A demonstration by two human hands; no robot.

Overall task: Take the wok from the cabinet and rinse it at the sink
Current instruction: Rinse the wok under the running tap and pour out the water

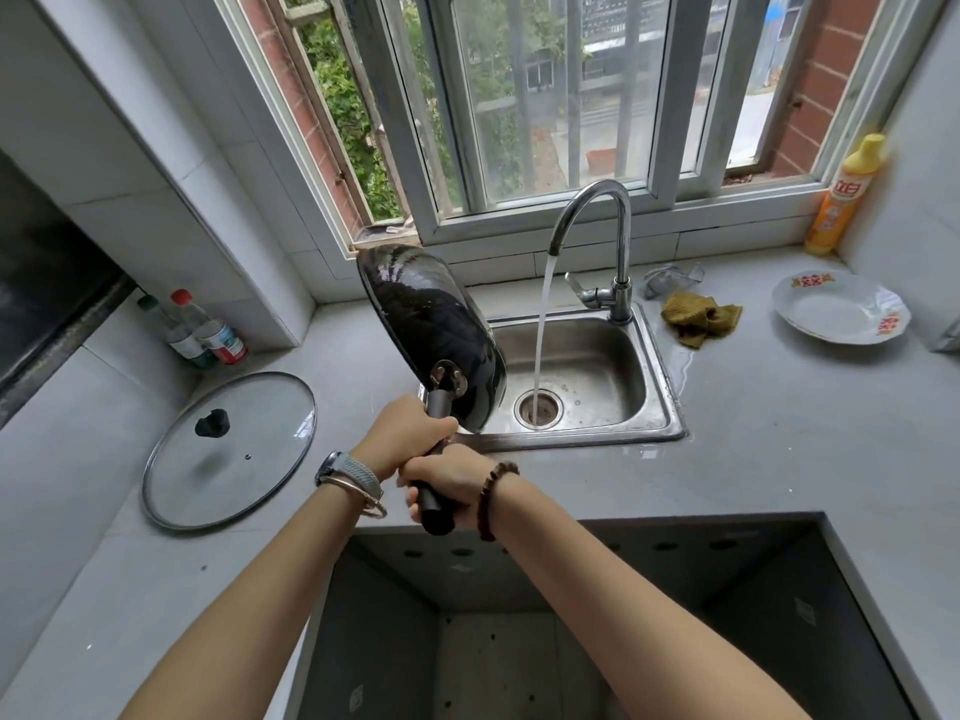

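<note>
Both hands clasp the wok [435, 324] by its handle, fists touching: left hand [408, 431] up by the bowl, right hand [444, 483] lower, the handle's end poking out below it. The wok is tipped on edge over the left side of the sink [602, 366], dark underside toward me, inside hidden. Running water [541, 335] seems to fall just beside it.
</note>
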